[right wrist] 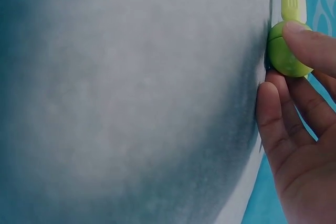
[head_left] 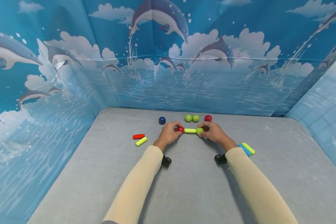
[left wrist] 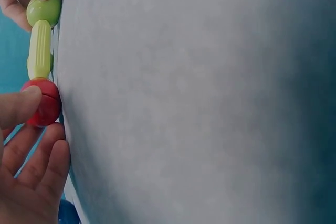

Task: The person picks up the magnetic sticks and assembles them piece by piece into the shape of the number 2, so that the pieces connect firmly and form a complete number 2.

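Note:
My left hand (head_left: 169, 133) pinches a red ball (left wrist: 48, 103) between thumb and fingers. A ribbed yellow-green rod (head_left: 190, 130) runs from that ball to a green ball (right wrist: 286, 51), in line with both and touching each. On the other end, my right hand (head_left: 212, 133) pinches the green ball with its thumb in front. Each ball shows a thin seam in the wrist views. Behind the hands, two more green balls (head_left: 191, 118) sit side by side, with another red ball (head_left: 208, 118) to their right. A dark blue ball (head_left: 162, 120) lies behind my left hand.
Left of my left hand lie a red rod (head_left: 138, 136) and a yellow-green rod (head_left: 141, 141). By my right wrist are a blue rod (head_left: 245, 150), partly hidden by the sleeve, and a yellow-green rod (head_left: 248, 148). A dolphin-print curtain (head_left: 168, 87) borders the grey table (head_left: 190, 186).

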### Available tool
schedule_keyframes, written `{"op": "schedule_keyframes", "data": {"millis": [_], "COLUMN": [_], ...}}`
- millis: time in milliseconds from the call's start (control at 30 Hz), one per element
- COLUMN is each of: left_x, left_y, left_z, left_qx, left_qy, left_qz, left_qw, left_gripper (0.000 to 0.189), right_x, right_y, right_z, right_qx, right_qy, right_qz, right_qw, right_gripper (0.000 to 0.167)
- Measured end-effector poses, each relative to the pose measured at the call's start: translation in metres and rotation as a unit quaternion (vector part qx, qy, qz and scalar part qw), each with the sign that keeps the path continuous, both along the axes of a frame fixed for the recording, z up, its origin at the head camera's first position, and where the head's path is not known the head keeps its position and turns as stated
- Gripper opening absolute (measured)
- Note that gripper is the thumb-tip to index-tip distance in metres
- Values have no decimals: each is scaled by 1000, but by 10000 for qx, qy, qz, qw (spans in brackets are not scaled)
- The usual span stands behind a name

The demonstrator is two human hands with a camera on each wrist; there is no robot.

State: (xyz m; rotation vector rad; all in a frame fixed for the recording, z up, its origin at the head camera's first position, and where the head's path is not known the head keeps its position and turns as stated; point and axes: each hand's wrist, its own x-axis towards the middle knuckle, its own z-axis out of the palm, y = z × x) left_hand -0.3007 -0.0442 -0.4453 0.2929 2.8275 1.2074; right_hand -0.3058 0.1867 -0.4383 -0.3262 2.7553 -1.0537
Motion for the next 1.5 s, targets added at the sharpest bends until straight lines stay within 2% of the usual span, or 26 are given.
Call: {"op": "schedule_keyframes", "data": {"millis": [400,600,733,800,900,1000,1067,1200,1300,1400,1500], "left_x": [1,1,2,1,0,-1,-1,1,2,3,3], "left_y": [-3,5,10,11,14,22,28,36,35,30,29], "left_z": [2,4,3,1,0,1,1,-1,-2,-1,1], "left_qx": [32,-562,-825,-1036,-1494,-1874,-2005,-1949,-1801,-1668,-1611], "left_qy": [97,318,467,618,914,1120,1120,1003,996,950,861], "left_qz": [-134,-169,-272,-364,-525,-667,-747,-803,-859,-1015,-1191], "left_qw": [9999,9978,9951,9920,9831,9736,9704,9724,9748,9762,9759], "left_gripper": [32,36,38,37,38,41,41,33,26,23,22], "right_x": [1,1,7,13,26,42,55,80,93,101,105], "right_y": [5,6,14,25,45,65,78,105,123,137,146], "right_z": [-1,4,21,33,48,56,58,52,44,36,31], "right_qx": [34,236,510,702,911,1126,1214,1382,1606,1835,1980], "right_qy": [112,51,101,190,332,451,535,697,929,1095,1024], "right_qz": [27,142,351,471,695,923,1050,1043,794,493,221], "right_qw": [9999,9996,9980,9962,9929,9883,9856,9824,9794,9757,9746], "right_gripper": [35,46,56,55,51,47,44,40,37,35,34]}}
